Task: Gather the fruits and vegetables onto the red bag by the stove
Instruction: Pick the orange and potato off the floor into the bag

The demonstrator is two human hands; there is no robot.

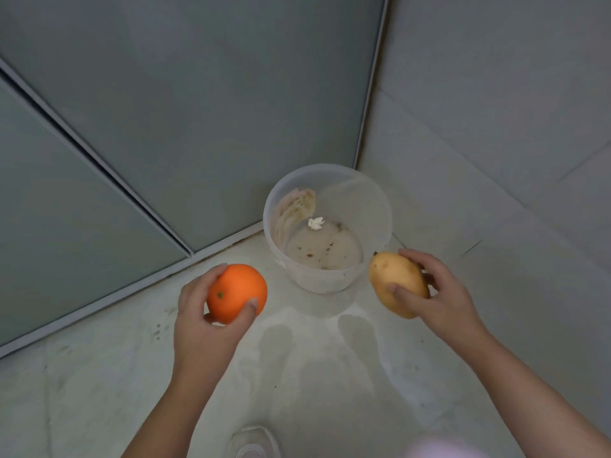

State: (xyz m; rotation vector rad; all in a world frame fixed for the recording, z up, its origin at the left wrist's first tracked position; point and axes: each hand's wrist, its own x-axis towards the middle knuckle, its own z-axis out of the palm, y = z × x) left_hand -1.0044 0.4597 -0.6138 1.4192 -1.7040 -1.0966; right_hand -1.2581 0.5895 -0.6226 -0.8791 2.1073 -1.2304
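My left hand (201, 322) grips a round orange (236, 292), held above the pale counter left of a plastic tub. My right hand (439, 295) holds a yellow-brown oblong potato (395, 280), fingers wrapped around its right side, just right of the tub. Both are lifted off the surface. The red bag and the stove are out of view.
A translucent plastic tub (373, 200) with dirt specks and a white scrap inside stands in the corner. Grey frosted sliding panels (165, 110) rise behind and to the left, a tiled wall (496, 94) to the right. A clear round object (254, 441) sits at the bottom edge.
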